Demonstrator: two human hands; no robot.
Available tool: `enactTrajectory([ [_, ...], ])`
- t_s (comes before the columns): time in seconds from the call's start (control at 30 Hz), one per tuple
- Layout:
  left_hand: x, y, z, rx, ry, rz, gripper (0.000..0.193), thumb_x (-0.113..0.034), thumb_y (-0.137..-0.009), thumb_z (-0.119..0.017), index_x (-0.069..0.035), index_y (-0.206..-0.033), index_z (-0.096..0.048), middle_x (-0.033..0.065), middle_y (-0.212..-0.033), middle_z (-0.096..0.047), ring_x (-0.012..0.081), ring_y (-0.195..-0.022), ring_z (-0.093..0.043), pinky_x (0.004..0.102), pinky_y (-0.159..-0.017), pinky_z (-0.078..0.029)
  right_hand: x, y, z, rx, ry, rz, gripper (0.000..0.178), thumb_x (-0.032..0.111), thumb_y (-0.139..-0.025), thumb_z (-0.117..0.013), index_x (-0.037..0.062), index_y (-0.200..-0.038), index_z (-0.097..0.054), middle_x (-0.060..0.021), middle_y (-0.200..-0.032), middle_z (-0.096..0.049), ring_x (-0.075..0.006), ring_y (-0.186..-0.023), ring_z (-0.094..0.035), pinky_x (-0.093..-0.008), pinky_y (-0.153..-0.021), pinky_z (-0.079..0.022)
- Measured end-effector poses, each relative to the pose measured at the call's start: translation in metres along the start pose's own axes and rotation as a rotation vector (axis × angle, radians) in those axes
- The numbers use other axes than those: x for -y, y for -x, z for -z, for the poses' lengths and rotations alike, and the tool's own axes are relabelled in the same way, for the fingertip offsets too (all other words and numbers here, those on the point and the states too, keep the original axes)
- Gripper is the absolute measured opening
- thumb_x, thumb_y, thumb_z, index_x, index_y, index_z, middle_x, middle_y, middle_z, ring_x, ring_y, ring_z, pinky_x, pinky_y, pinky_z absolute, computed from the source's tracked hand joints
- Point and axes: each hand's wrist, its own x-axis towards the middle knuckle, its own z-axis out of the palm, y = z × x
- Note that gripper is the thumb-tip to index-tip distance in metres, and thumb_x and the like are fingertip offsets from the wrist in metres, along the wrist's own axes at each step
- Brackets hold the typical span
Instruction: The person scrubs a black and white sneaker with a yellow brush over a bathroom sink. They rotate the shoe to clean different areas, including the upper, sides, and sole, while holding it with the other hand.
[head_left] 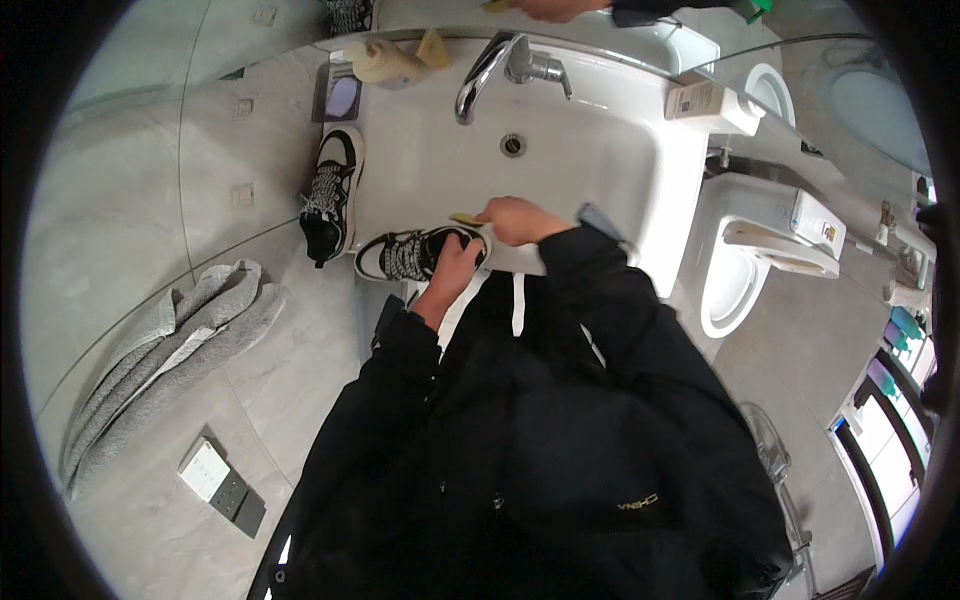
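A black-and-white lace-up sneaker point(402, 256) lies sideways over the front rim of the white washbasin point(585, 150). My left hand point(455, 272) grips it at the ankle opening, with some fingers tucked inside. My right hand point(515, 221) is closed on a small, flat yellow piece point(464, 218), held just above the shoe's heel end; its exact kind is too small to make out. The matching sneaker point(332, 195) rests on the basin's left ledge, apart from both hands.
A chrome faucet point(490, 75) and a drain point(512, 145) are in the basin. A soap dish point(340, 97) and a cream bottle point(383, 62) stand back left, a white bottle point(712, 105) back right. Grey towels point(175, 360) hang left; a toilet point(735, 265) stands right.
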Motion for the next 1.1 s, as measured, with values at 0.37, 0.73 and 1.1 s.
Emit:
enactTrajectory([
  [0.37,0.002,-0.001,-0.006,-0.039,0.181,0.035,0.049,-0.039,-0.102,-0.065,0.010,-0.108,-0.058,0.0177,-0.100,-0.062,0.0221,-0.097,-0.056,0.0399,-0.090,-0.048,0.019,0.052,-0.056,-0.226,-0.200,-0.213,0.057,0.001,-0.091,-0.056,0.0094,-0.146,-0.067,-0.0295,-0.109,-0.073,-0.0487,-0.102,-0.069,-0.0551,-0.091,-0.054],
  [0.73,-0.006,-0.016,-0.022,-0.277,0.634,0.101,0.038,-0.031,-0.103,-0.065,0.005,-0.111,-0.060,0.0098,-0.103,-0.060,0.0203,-0.099,-0.055,0.0387,-0.089,-0.046,0.066,0.080,-0.080,-0.284,-0.247,-0.397,0.064,0.005,-0.095,-0.059,0.0178,-0.158,-0.054,-0.0238,-0.092,-0.063,-0.0453,-0.084,-0.069,-0.0568,-0.071,-0.055],
  [1.1,-0.006,-0.032,-0.024,-0.379,0.669,0.112,0.033,-0.029,-0.100,-0.068,0.004,-0.107,-0.066,0.0077,-0.104,-0.069,0.0197,-0.095,-0.062,0.0369,-0.087,-0.051,0.079,0.062,-0.102,-0.471,-0.392,-0.444,0.066,0.000,-0.093,-0.059,0.0019,-0.158,-0.048,-0.0308,-0.103,-0.067,-0.0505,-0.091,-0.068,-0.0595,-0.077,-0.054],
])
